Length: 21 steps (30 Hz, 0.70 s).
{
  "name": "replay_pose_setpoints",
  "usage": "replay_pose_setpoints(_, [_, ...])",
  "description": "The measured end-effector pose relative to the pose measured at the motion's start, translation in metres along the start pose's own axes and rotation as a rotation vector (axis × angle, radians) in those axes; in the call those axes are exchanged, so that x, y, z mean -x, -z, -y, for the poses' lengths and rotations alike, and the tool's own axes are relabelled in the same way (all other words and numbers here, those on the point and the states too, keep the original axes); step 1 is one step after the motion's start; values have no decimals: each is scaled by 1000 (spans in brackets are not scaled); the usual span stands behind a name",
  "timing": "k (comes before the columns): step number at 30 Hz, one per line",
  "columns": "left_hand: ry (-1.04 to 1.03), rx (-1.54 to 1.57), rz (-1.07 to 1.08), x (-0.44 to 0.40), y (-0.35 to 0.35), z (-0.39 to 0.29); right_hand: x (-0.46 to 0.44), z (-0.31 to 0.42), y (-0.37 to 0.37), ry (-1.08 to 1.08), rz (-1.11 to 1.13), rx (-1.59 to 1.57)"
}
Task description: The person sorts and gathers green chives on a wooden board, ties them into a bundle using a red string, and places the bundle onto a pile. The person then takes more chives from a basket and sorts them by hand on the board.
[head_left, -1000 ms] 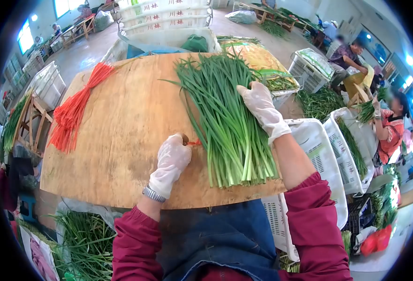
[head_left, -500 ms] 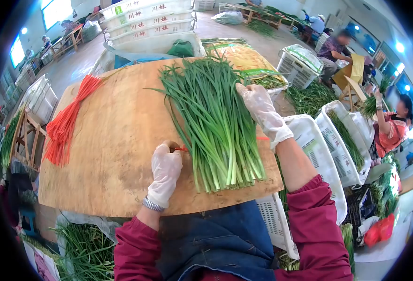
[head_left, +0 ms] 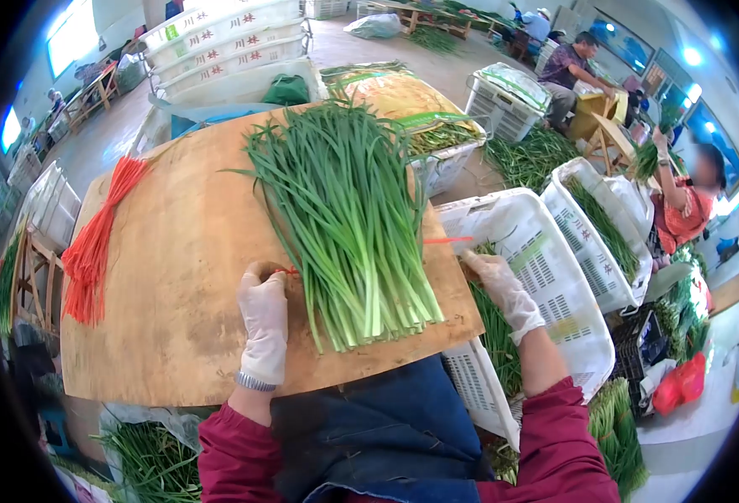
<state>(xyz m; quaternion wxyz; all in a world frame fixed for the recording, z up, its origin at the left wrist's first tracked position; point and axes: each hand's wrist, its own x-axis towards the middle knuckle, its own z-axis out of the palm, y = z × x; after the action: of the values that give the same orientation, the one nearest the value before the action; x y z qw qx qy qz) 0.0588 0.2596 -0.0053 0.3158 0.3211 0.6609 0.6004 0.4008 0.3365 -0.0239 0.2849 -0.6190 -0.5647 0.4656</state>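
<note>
A bunch of garlic chives [head_left: 348, 226] lies on the wooden board [head_left: 176, 251], leaf tips pointing away and pale cut stems toward me. A red tie [head_left: 447, 241] runs beneath the bunch and sticks out on both sides. My gloved left hand [head_left: 262, 323] is closed on the tie's left end, beside the stems. My gloved right hand [head_left: 506, 293] is off the board's right edge, fingers apart from the bunch and just below the tie's free right end. A sheaf of red ties [head_left: 105, 243] lies at the board's left.
White crates [head_left: 546, 251] stand to the right, some with greens. Stacked crates [head_left: 227, 42] are beyond the board. Loose greens [head_left: 151, 461] fill a bag at lower left. Two people work at the right, one seated [head_left: 567, 75], one holding greens [head_left: 680, 201].
My right hand has left the leaves and moved down toward me, beside the tie's right end. The left hand stays on its end. The view has shifted slightly.
</note>
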Motion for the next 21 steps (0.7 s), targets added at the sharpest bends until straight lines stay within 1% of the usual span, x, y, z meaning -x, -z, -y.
replay_pose_setpoints(2, [69,76,-1,-1,-1,-2,1,3,-10,475,-58,216])
replay_pose_setpoints(5, [150,127,-3,0,-1,-6,-11,22,-25,394,-172,41])
replay_pose_setpoints(8, [179,177,-7,2,-3,-8,-23,22,-37,419,-255,-115])
replay_pose_setpoints(9, [183,190,-9,2,-4,-8,-26,22,-42,466,-305,-142])
replay_pose_setpoints(13, [193,235,17,3,-3,-6,-28,24,-55,470,-400,-305])
replay_pose_setpoints(18, [213,239,10,4,-1,-5,-21,45,-63,372,-423,-540])
replay_pose_setpoints(21, [210,232,19,4,0,-5,-22,50,-64,380,-393,-604])
